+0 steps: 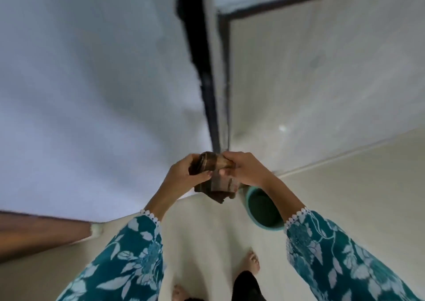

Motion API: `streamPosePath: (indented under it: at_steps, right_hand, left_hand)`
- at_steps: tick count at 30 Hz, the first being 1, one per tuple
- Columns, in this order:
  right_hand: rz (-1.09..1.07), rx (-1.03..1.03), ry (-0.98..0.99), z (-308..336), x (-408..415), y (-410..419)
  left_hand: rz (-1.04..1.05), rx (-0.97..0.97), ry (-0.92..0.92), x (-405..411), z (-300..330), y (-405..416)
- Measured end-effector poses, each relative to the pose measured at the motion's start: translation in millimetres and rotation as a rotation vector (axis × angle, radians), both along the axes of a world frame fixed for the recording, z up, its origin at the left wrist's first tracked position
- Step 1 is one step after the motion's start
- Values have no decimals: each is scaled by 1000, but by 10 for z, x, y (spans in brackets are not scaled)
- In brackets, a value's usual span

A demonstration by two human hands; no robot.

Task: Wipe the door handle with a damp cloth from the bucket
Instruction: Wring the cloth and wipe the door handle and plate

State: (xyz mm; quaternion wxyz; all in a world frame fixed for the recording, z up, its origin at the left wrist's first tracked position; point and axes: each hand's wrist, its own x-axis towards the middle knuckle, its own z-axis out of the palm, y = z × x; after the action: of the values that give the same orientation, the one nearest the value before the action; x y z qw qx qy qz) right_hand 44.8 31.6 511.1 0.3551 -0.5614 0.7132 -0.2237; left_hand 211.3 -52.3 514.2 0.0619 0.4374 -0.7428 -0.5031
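A dark brown striped cloth (215, 181) is bunched between both hands at the centre of the view, its loose end hanging down. My left hand (184, 174) grips its left part and my right hand (243, 169) grips its right part. A teal bucket (250, 213) stands on the floor just below and right of the cloth, partly hidden by my right forearm. No door handle is in view.
A pale wall (92, 93) fills the left side. A dark vertical frame edge (202, 70) runs down the middle. Cream floor tiles (322, 93) spread to the right. A brown wooden piece (41, 234) juts in at lower left. My bare feet (251, 264) stand below.
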Motion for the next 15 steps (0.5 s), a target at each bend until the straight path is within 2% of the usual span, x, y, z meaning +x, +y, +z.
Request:
streamPosePath:
  at_steps: [3, 6, 7, 9, 11, 15]
  right_hand:
    - [74, -79, 16, 203, 632, -329]
    - [-4, -344, 61, 349, 1403, -612]
    - [-27, -410, 51, 393, 1512, -599]
    - [119, -522, 68, 649, 2712, -780]
    - [183, -478, 80, 629, 2912, -776]
    - [292, -481, 128, 572, 3946, -921]
  left_hand:
    - [119, -136, -83, 692, 256, -111]
    - [239, -193, -108, 1440, 452, -182]
    - [287, -177, -83, 1514, 463, -176]
    - [477, -166, 22, 2645, 641, -229]
    - [535, -80, 123, 2716, 636, -241]
    - [775, -33, 350, 3624, 740, -240]
